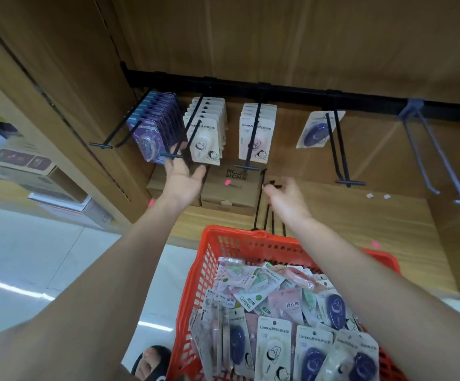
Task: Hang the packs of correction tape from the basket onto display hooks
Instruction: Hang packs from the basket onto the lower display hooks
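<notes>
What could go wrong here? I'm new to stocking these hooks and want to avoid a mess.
The left hand reaches up among the black hooks holding the white packs; a bump could knock packs off. The red basket is heaped with loose packs that could spill. The right hand is blurred near a lower hook and could snag.

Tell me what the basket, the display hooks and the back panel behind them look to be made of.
Red basket: moulded plastic, judging by its lattice walls and uniform glossy colour.
Display hooks: thin black rods, probably coated metal wire; the far-right one looks grey-blue.
Back panel: wood or wood-look laminate, showing matte brown grain.
</notes>
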The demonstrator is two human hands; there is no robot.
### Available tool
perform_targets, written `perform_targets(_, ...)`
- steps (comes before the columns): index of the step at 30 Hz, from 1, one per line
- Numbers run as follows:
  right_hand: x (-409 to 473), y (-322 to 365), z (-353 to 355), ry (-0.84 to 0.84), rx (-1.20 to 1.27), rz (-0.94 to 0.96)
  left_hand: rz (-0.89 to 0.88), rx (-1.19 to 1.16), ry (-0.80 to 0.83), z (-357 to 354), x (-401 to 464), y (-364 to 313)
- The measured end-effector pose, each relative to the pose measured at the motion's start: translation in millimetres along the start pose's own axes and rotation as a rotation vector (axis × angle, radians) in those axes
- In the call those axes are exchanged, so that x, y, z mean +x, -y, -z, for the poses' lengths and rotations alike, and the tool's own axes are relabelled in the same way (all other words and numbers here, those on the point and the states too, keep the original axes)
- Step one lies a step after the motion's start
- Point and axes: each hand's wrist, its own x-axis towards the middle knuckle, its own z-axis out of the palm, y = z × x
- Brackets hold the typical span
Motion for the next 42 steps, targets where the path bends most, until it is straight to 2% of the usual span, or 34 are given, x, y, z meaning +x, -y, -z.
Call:
perform_targets(5, -58.7, -72.7, 28.7, -0.097, 0.044, 0.071, 0.04, 0.101, -0.062, -33.2, -94.9, 28.4)
perform_targets(7, -78.6, -105.6, 39.0, -0.15, 0.003, 0.074, 0.029, 0.134, 0.029, -54.1, -131.8, 42.4)
perform_targets(9, -94.6, -136.9, 45.1, -0.145, -0.071, 0.053, 0.002, 0.237, 0.2, -74.3, -166.3, 56.2)
perform_targets(12, -106.0, -176.3, 45.1, 0.037, -0.312, -0.034, -0.066, 0.496, 0.513, -94.9, -206.3, 74.8)
perform_targets(14, -110.0, -192.8, 44.6, 0.219, -0.55, -0.027, -0.125, 0.838, 0.652, -97.3, -218.1, 85.8)
perform_targets(16, -115.4, -199.3, 46.8, 0.359, -0.733, -0.004, -0.116, 1.132, 0.678, -91.5, -223.5, 90.9)
perform_targets(18, -119.4, -202.8, 48.7, 0.454, -0.879, 0.047, -0.031, 1.244, 0.673, -85.3, -224.7, 96.4)
perform_targets(21, -120.7, -206.7, 48.6, 0.508, -0.984, 0.111, 0.026, 1.211, 0.737, -82.2, -223.3, 100.2)
perform_targets(24, -122.6, -211.7, 45.4, 0.497, -1.037, 0.172, 0.072, 1.042, 0.768, -87.7, -223.7, 105.5)
perform_targets(31, -131.0, -223.4, 32.1, 0.464, -1.074, 0.28, 0.127, 0.866, 0.72, -90.4, -226.8, 113.1)
perform_targets(36, -132.0, -225.5, 22.5, 0.434, -0.971, 0.32, 0.269, 0.672, 0.586, -88.8, -220.3, 128.9)
perform_targets(38, -134.2, -226.3, 17.2, 0.418, -0.937, 0.343, 0.252, 0.7, 0.583, -88.3, -219.8, 126.8)
perform_targets(42, -135.7, -225.1, 10.2, 0.364, -0.882, 0.34, 0.173, 0.901, 0.689, -94.0, -224.5, 122.8)
